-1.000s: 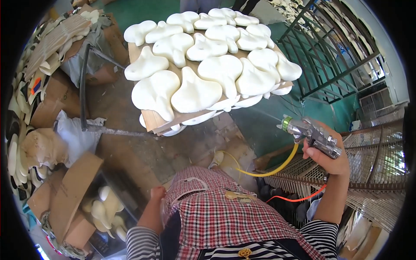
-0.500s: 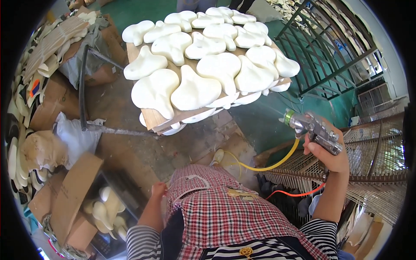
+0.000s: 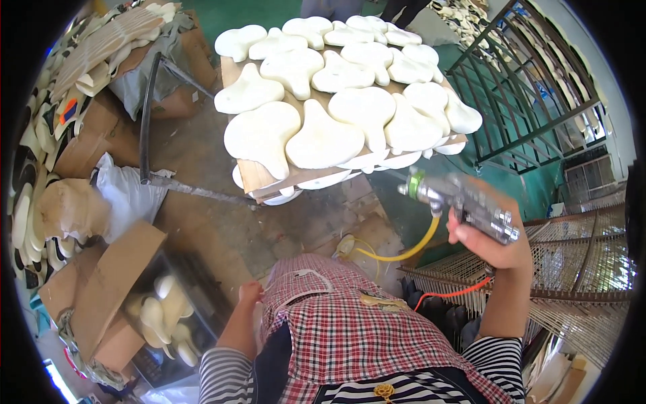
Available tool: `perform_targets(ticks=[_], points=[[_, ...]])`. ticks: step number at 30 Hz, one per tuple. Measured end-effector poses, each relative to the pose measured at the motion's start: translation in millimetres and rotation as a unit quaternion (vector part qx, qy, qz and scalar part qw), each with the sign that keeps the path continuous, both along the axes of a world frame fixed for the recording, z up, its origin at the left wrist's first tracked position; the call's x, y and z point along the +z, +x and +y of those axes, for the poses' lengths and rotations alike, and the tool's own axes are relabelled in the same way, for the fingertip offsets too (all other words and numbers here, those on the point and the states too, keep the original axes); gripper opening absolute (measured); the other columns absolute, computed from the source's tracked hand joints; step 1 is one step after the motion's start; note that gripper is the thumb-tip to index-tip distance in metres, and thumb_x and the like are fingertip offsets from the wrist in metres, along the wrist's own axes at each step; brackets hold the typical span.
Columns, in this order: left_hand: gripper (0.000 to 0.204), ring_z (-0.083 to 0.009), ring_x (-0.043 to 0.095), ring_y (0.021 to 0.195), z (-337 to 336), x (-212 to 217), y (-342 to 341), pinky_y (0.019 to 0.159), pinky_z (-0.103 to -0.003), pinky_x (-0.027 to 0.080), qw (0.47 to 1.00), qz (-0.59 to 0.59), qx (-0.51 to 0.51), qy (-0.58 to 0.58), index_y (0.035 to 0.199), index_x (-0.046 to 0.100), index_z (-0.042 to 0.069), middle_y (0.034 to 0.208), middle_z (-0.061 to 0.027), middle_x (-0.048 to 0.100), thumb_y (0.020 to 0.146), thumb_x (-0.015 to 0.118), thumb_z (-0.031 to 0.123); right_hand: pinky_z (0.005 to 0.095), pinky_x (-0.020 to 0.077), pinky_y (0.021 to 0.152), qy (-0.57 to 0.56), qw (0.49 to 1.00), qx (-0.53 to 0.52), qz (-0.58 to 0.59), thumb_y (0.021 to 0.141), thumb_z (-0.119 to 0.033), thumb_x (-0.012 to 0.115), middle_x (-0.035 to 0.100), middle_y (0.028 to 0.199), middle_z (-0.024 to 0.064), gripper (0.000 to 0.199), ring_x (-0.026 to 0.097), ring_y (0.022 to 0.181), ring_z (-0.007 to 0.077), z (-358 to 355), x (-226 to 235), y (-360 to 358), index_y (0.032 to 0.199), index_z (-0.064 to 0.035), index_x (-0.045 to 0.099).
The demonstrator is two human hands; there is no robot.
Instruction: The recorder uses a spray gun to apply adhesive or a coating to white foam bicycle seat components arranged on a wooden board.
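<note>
My right hand (image 3: 499, 237) is wrapped round a metal spray gun (image 3: 464, 205) with a green ring near its nozzle. The gun points left, with a faint streak of mist at the nozzle. A yellow hose (image 3: 422, 248) curves down from it, and an orange hose (image 3: 454, 289) runs below my wrist. Ahead, white saddle-shaped foam pads (image 3: 326, 138) lie in rows on a brown board (image 3: 252, 176), and more pads show beneath its edge. My left hand (image 3: 251, 293) hangs beside my checked apron (image 3: 356, 330), its fingers curled and nothing visible in them.
A dark metal rack (image 3: 525, 101) stands at far right, above a slatted rattan-like frame (image 3: 579, 249). On the left are cardboard boxes (image 3: 121, 296), a white bag (image 3: 129, 198), piled pads and a bent metal bar (image 3: 147, 128). Another person's legs (image 3: 326, 8) show behind the board.
My right hand and the spray gun have moved left and slightly down, closer to the board's near edge. The whole view has shifted a little; the pads appear farther right.
</note>
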State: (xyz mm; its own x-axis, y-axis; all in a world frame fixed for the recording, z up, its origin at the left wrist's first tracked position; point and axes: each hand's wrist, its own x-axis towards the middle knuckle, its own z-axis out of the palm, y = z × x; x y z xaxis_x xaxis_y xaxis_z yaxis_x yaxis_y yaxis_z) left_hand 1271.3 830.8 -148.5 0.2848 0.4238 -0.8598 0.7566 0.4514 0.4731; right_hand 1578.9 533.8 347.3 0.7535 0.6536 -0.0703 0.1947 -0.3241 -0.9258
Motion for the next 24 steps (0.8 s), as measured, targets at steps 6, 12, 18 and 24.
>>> perform_targets(ticks=[6, 12, 18, 24], points=[[0.010, -0.0195, 0.058, 0.048, 1, -8, -21, 0.039, -0.029, 0.042, 1.000, -0.014, 0.017, -0.023, 0.080, 0.062, 0.002, 0.066, -0.0100, 0.061, 0.076, 0.056, 0.009, 0.0226, 0.0450, 0.064, 0.001, 0.999, 0.027, 0.036, 0.073, -0.001, 0.061, 0.059, 0.084, 0.0042, 0.053, 0.053, 0.070, 0.0083, 3, 5, 6, 0.124, 0.0043, 0.049], [0.010, -0.0197, 0.058, 0.048, -8, 12, -15, 0.038, -0.030, 0.042, 0.999, 0.042, 0.023, -0.016, 0.080, 0.062, 0.003, 0.064, -0.0088, 0.060, 0.077, 0.055, 0.010, 0.0225, 0.0454, 0.062, 0.033, 0.999, 0.033, -0.012, 0.073, -0.001, 0.062, 0.059, 0.083, 0.0041, 0.055, 0.054, 0.069, 0.0089, 15, 0, 14, 0.126, 0.0046, 0.047], [0.015, -0.0195, 0.060, 0.049, 9, -24, -28, 0.040, -0.029, 0.043, 0.995, -0.029, 0.067, -0.066, 0.087, 0.063, 0.002, 0.070, -0.0096, 0.062, 0.077, 0.056, 0.012, 0.0240, 0.0460, 0.065, -0.022, 0.998, 0.050, 0.014, 0.075, -0.003, 0.063, 0.061, 0.084, 0.0048, 0.053, 0.056, 0.071, 0.0096, 9, 3, 10, 0.125, 0.0040, 0.048], [0.022, -0.0198, 0.061, 0.051, 0, 1, 18, 0.041, -0.028, 0.043, 1.000, 0.017, 0.014, -0.008, 0.094, 0.064, 0.001, 0.075, -0.0111, 0.064, 0.076, 0.058, 0.011, 0.0247, 0.0448, 0.070, 0.015, 0.999, 0.026, -0.036, 0.073, -0.003, 0.064, 0.063, 0.086, 0.0060, 0.051, 0.057, 0.075, 0.0106, 34, -3, 8, 0.123, 0.0028, 0.051]])
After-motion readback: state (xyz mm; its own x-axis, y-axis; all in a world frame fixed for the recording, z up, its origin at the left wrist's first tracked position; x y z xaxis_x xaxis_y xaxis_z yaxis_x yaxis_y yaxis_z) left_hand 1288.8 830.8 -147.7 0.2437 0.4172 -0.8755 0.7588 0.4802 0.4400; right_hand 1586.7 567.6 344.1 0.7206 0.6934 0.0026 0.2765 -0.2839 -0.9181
